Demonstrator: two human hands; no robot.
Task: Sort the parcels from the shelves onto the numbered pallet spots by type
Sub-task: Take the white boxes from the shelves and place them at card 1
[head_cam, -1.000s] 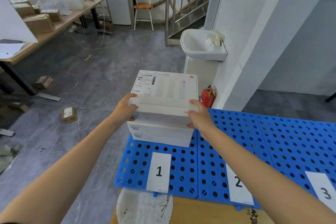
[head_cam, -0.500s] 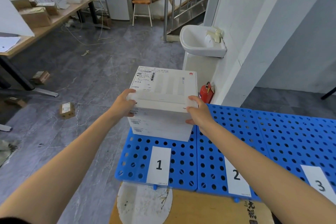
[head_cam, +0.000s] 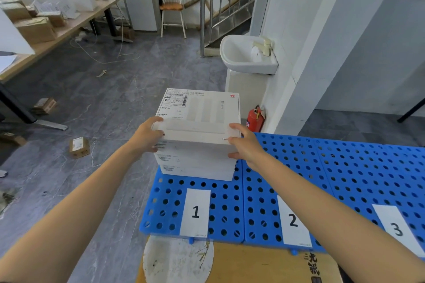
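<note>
A white parcel box [head_cam: 202, 112] with a shipping label sits on top of a stack of white boxes [head_cam: 195, 164] at the far end of spot 1 [head_cam: 195, 211] of the blue perforated pallet [head_cam: 345, 167]. My left hand [head_cam: 147, 136] grips the top box's left front corner, thumb on the lid. My right hand [head_cam: 246, 145] grips its right front corner the same way. Paper labels 2 [head_cam: 293, 220] and 3 [head_cam: 396, 228] mark the bare spots to the right.
A red fire extinguisher [head_cam: 255, 119] and a white sink [head_cam: 246, 57] stand behind the stack by the wall. Small brown parcels [head_cam: 79, 147] lie on the grey floor at left. A long table [head_cam: 69, 30] with brown parcels [head_cam: 34, 28] runs along the far left.
Both hands stay on the top white box over spot 1; it has barely moved. My view has shifted slightly.
</note>
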